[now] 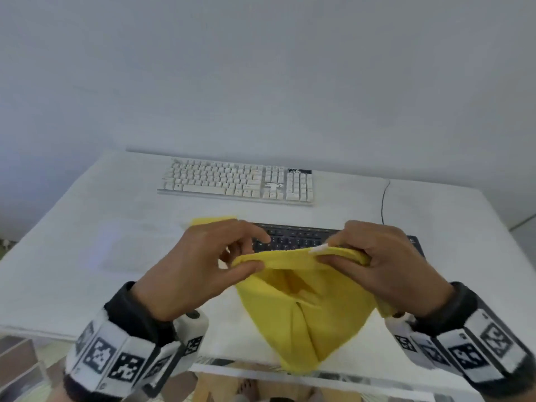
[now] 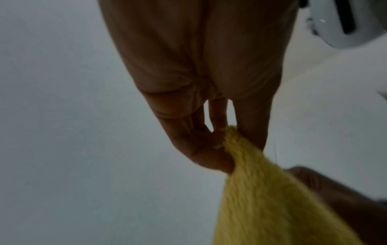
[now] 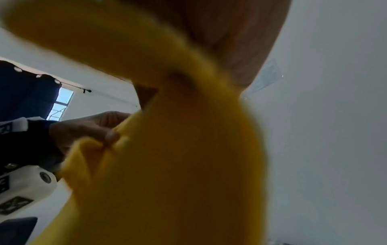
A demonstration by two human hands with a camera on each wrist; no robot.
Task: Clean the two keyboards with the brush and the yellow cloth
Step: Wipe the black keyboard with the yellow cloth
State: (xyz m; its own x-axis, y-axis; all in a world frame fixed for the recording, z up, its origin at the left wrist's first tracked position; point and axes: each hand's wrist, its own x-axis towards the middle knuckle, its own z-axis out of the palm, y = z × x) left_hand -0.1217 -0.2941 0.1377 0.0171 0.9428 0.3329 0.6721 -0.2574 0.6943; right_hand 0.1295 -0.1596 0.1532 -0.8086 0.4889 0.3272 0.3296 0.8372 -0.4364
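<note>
Both hands hold the yellow cloth (image 1: pixel 307 309) up above the table's near edge. My left hand (image 1: pixel 243 258) pinches its top edge at the left, thumb against fingers. My right hand (image 1: pixel 330 253) pinches the same edge at the right, by a small white tag. The cloth (image 2: pixel 263 199) hangs down in folds, and it fills most of the right wrist view (image 3: pixel 167 165). Behind the hands lies a black keyboard (image 1: pixel 295 237), partly hidden. A white keyboard (image 1: pixel 235 181) lies farther back. No brush is in view.
A white table (image 1: pixel 110 227) carries both keyboards. A black cable (image 1: pixel 383 201) runs back from the black keyboard at the right. A pale wall stands behind the table. A yellow corner (image 1: pixel 211 220) shows behind my left hand.
</note>
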